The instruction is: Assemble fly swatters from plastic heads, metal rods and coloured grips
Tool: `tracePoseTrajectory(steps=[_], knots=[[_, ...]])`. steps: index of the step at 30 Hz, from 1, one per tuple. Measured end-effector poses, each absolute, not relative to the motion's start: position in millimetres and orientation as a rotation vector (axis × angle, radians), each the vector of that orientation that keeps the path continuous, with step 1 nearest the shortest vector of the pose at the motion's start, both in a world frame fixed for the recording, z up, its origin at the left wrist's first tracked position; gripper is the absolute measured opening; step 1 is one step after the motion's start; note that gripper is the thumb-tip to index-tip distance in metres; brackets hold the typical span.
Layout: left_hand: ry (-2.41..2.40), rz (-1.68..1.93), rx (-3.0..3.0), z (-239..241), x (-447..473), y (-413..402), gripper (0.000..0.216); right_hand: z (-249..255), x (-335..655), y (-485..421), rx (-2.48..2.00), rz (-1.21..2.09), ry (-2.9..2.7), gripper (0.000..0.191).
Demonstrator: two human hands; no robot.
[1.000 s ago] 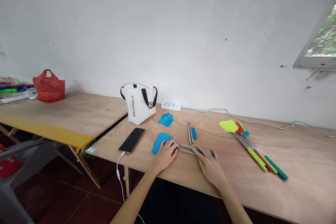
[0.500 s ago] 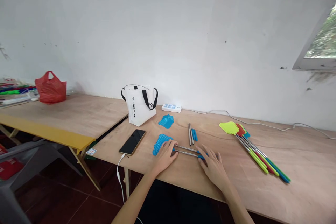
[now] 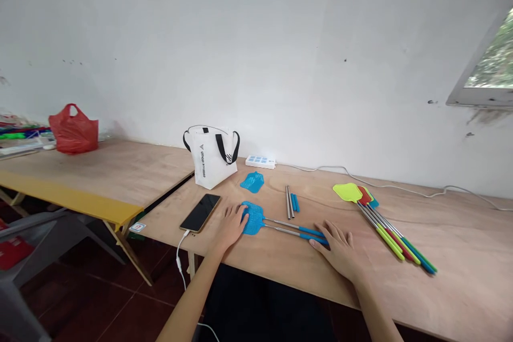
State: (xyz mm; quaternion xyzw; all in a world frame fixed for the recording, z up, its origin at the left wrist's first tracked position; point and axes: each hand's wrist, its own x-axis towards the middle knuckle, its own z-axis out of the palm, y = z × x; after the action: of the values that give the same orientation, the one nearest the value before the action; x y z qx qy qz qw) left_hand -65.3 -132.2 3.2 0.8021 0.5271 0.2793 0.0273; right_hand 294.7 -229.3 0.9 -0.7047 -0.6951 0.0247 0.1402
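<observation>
Two blue fly swatters [image 3: 254, 218] lie almost side by side in front of me, their mesh heads overlapping and their metal shafts pointing right to blue handles. My left hand [image 3: 231, 225] rests at the left edge of the heads, fingers stretched out and touching them. At the handle ends my right hand [image 3: 335, 246] lies with its fingers apart, touching the handles. Just beyond are two loose metal tubes [image 3: 289, 202] and short blue grips [image 3: 295, 203]. Another blue swatter head [image 3: 252, 182] lies further back.
Several assembled swatters [image 3: 385, 224] in yellow, red, green and blue lie in a bundle on the right. A phone [image 3: 201, 212] on a cable sits left of my left hand. A white bag [image 3: 212, 157] and a power strip [image 3: 260, 161] stand by the wall.
My left hand has moved left from the swatter necks to the outer edge of the heads. My right hand has slid right along the handles, uncovering more of them.
</observation>
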Motion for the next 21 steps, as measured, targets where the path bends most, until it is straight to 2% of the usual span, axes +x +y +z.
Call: tracePoseTrajectory(steps=[11,21], knots=[[1.630,0.834,2.518,3.5,-63.7,-131.9,0.031,0.0,295.9,-228.8,-2.047,0.087,-2.007,0.060],[1.514,0.957,2.238,9.4,-63.6,-131.9,0.029,1.1,293.4,-223.6,-1.767,0.181,-2.002,0.040]])
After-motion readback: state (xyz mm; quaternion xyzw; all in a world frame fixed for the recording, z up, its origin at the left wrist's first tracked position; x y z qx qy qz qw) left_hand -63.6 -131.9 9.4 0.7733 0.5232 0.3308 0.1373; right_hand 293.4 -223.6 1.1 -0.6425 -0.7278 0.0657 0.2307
